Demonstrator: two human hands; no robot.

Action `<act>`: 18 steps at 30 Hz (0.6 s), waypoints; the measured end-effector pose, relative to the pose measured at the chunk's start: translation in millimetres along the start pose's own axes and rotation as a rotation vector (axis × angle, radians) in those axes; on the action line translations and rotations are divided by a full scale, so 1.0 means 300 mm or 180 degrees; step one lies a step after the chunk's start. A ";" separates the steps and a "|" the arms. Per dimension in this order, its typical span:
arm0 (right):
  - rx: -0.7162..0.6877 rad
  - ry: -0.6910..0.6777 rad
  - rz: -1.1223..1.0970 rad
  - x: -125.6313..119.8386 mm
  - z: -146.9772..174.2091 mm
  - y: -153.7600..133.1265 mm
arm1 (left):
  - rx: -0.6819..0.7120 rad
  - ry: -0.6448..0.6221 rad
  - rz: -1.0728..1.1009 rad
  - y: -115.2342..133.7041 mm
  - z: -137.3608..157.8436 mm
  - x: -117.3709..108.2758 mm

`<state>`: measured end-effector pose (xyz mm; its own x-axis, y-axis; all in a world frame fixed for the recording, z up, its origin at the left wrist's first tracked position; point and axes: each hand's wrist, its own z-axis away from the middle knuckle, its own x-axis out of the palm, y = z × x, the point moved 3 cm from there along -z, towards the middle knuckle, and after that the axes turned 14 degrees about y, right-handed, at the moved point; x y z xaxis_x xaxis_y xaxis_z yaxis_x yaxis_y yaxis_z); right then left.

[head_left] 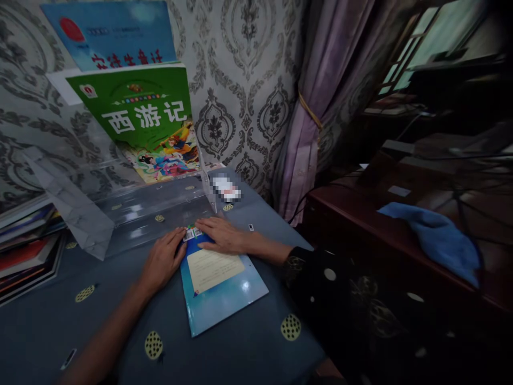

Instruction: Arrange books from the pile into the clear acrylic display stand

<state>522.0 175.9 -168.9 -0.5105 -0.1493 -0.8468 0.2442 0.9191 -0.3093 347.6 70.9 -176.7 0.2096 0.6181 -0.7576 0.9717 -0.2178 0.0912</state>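
Observation:
A blue book (227,306) lies on the cloth-covered table with a cream text panel and barcode labels facing up. My right hand (222,235) rests flat across its far end, fingers stretched toward the left. At the far left corner, my left hand (162,260) touches the book's edge, its fingers extended and slightly bent. Just beyond my hands stands a clear acrylic book rack (94,227). A green book (154,128) with white Chinese characters and cartoon figures leans upright in it, and behind that rises a taller blue book (120,35).
Several books lie stacked (30,251) at the table's left edge. A pixelated white object (226,187) sits right of the rack. Patterned wallpaper and a tied purple curtain (306,128) stand behind. To the right, a blue cloth (438,238) drapes over a dark red surface (348,206).

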 end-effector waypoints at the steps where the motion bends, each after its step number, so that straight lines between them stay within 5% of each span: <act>1: 0.0027 0.0005 0.0012 -0.019 0.017 0.018 | -0.0033 -0.0027 -0.0007 -0.001 0.001 0.002; 11: 0.0351 0.0169 -0.0074 -0.062 0.103 0.102 | -0.0120 -0.0202 0.0062 -0.020 0.023 0.020; 18: 0.0445 0.0089 0.0064 -0.077 0.100 0.081 | 0.0072 -0.0809 0.0022 -0.042 0.068 0.030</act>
<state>564.4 190.6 -169.9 -0.5267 -0.1194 -0.8416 0.3660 0.8617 -0.3513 335.0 63.7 -197.9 0.1795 0.4074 -0.8954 0.9671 -0.2399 0.0847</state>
